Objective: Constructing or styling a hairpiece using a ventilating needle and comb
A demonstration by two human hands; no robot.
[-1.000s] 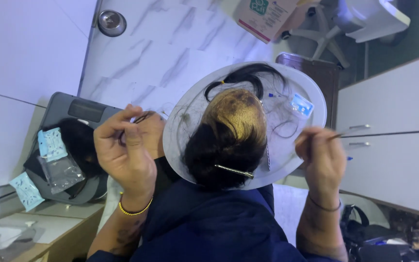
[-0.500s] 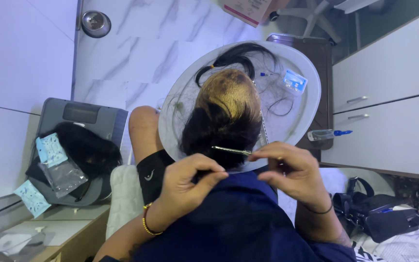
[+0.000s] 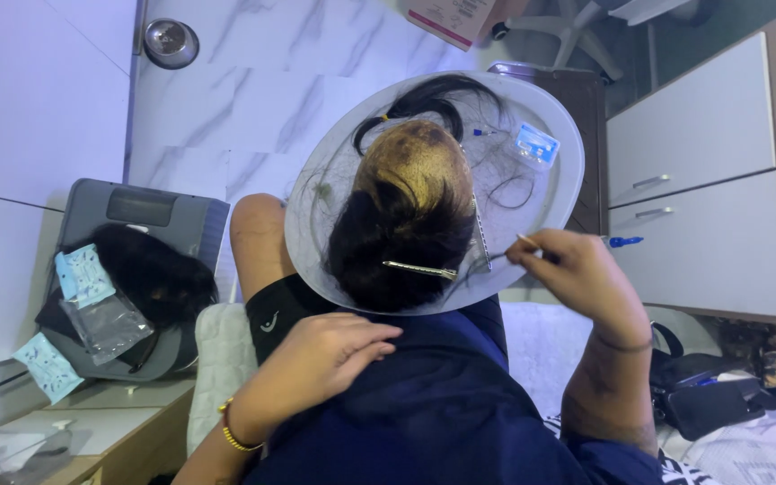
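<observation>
Seen from the head camera, a wig [image 3: 401,216] lies on a round white tray [image 3: 550,193] in the person's lap. The right hand [image 3: 577,274] pinches a thin needle tool [image 3: 500,258] at the wig's right edge; the left hand [image 3: 316,359] rests with relaxed, empty fingers on dark blue cloth [image 3: 442,395] just below.

Black wig [image 3: 388,242] on grey tray [image 3: 550,193], white marble floor [image 3: 244,81].

Right hand [image 3: 581,274] pinches a thin tool [image 3: 507,254] at the wig [image 3: 401,216] on the white tray [image 3: 550,189], left hand [image 3: 325,355] on lap
</observation>
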